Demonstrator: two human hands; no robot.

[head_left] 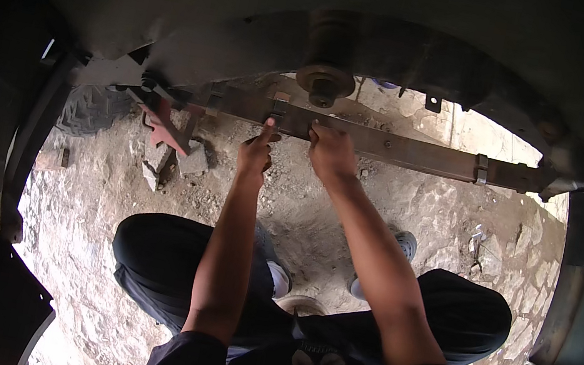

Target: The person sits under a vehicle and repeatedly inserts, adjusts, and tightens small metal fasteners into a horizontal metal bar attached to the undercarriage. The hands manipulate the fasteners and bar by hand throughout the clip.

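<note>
Your knees (161,261) lowest; above them your left hand (256,153) presses fingertips to the leaf spring (392,147), right hand (330,152) clenched on it, hub (323,82) just above

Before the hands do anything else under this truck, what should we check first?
1. Left hand on the leaf spring: ok, fingertips touch its lower edge.
2. Right hand on the spring: ok, fingers rest on it.
3. Firm grip: cannot tell, neither hand wraps around it.
4. Red jack stand at the spring's left end: cannot tell whether it bears weight.
5. Clamp bands on the spring: ok, in place.
6. Footing on the stony ground: ok, person squats.
</note>
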